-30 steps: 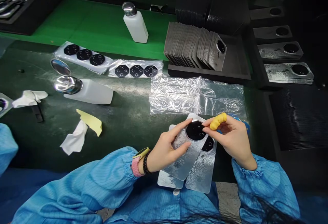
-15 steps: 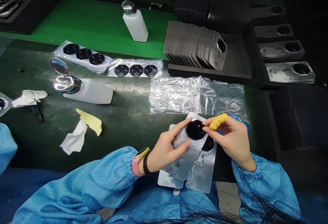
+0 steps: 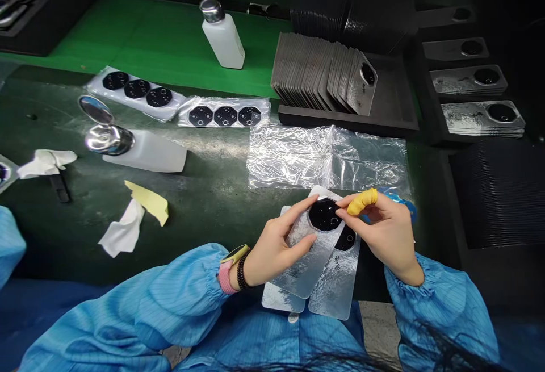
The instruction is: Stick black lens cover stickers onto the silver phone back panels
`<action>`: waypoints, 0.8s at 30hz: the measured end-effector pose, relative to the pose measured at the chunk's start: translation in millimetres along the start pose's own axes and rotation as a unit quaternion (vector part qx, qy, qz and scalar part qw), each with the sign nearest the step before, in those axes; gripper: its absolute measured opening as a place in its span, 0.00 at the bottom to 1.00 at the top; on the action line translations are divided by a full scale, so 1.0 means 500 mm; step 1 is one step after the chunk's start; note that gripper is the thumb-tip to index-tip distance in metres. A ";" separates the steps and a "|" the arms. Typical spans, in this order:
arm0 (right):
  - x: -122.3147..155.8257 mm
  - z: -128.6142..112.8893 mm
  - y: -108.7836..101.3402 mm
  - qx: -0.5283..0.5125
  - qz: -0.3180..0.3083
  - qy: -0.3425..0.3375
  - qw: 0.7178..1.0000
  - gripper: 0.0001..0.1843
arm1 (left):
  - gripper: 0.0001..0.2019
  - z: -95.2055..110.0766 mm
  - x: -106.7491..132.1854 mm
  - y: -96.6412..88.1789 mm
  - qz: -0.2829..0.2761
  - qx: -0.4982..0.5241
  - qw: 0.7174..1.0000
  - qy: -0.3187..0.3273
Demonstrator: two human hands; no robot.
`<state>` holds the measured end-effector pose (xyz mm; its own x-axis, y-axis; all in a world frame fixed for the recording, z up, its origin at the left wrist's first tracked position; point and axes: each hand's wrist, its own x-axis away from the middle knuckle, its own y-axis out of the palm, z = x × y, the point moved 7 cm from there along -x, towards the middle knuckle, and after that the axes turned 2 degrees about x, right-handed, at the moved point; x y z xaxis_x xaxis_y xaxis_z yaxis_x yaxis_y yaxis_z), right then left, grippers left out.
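Observation:
My left hand grips a silvery phone back cover near the table's front edge, thumb and fingers round its upper part. A black octagonal camera lens piece sits at the cover's top. My right hand is curled, a yellow finger cot on its forefinger, and its fingertips press the lens piece's right edge. Two more silvery covers lie fanned out under the held one.
Crinkled clear plastic film lies behind the hands. Two strips of black lens pieces lie at mid-left. A white bottle lies on its side, another stands on the green mat. A tray of upright covers and stacked covers are at right.

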<state>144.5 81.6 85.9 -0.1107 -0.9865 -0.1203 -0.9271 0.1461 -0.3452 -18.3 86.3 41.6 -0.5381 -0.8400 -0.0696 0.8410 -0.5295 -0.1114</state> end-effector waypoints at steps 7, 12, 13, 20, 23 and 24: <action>0.000 0.012 0.002 -0.060 -0.009 0.045 0.997 0.09 | 0.28 0.002 0.000 -0.002 0.001 -0.001 1.000 -0.002; 0.001 0.024 0.004 -0.098 -0.013 0.085 0.991 0.11 | 0.28 0.003 -0.003 -0.001 0.002 0.000 1.000 0.002; 0.001 0.027 0.004 -0.102 -0.014 0.092 0.990 0.12 | 0.28 0.002 -0.003 0.000 0.004 -0.001 1.000 0.002; -0.001 0.032 0.000 -0.097 -0.004 0.111 0.989 0.15 | 0.28 -0.007 -0.003 -0.001 0.001 -0.015 1.000 -0.007; 0.000 0.029 0.003 -0.082 0.005 0.101 0.991 0.15 | 0.28 -0.008 -0.003 -0.001 -0.002 -0.013 1.000 -0.011; 0.000 0.028 0.005 -0.081 0.005 0.099 0.992 0.15 | 0.28 -0.007 -0.004 0.000 -0.001 -0.012 1.000 -0.010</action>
<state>147.3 83.1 71.8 -0.1733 -0.9825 0.0681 -0.9692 0.1579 -0.1892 -17.6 88.4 38.2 -0.5388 -0.8410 -0.0490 0.8378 -0.5289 -0.1355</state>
